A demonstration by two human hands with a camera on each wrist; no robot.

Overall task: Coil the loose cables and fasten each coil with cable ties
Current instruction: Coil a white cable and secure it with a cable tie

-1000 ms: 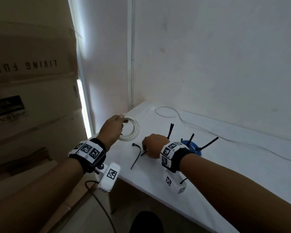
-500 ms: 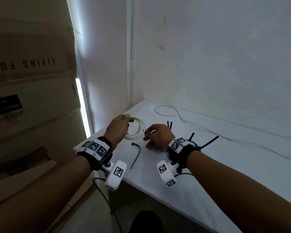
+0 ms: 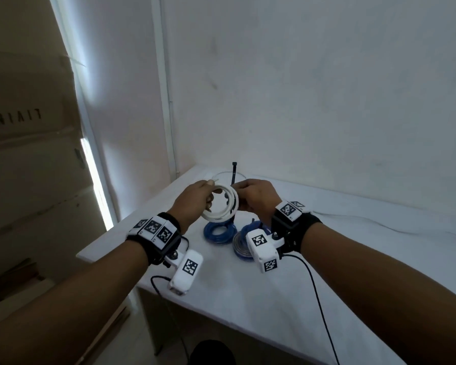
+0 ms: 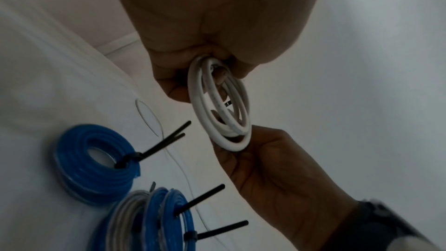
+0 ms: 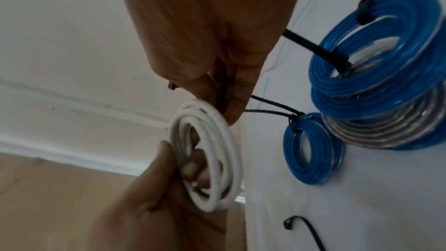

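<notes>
A small white cable coil hangs in the air between both hands, above the table's left end. My left hand grips its left side, fingers curled through the ring. My right hand pinches a black cable tie against the coil's right side, and the tie's end sticks straight up. In the right wrist view the tie's head shows beside my right hand, just above the coil. How far the tie goes round the coil is hidden.
Two blue coils with black ties lie on the white table under my hands; the larger one sits on a clear coil. A loose black tie lies near the edge. A thin white cable trails right. Cardboard boxes stand left.
My left hand has lifted the white coil off the table. My right hand has left the table with a black tie and brought it to the coil.
</notes>
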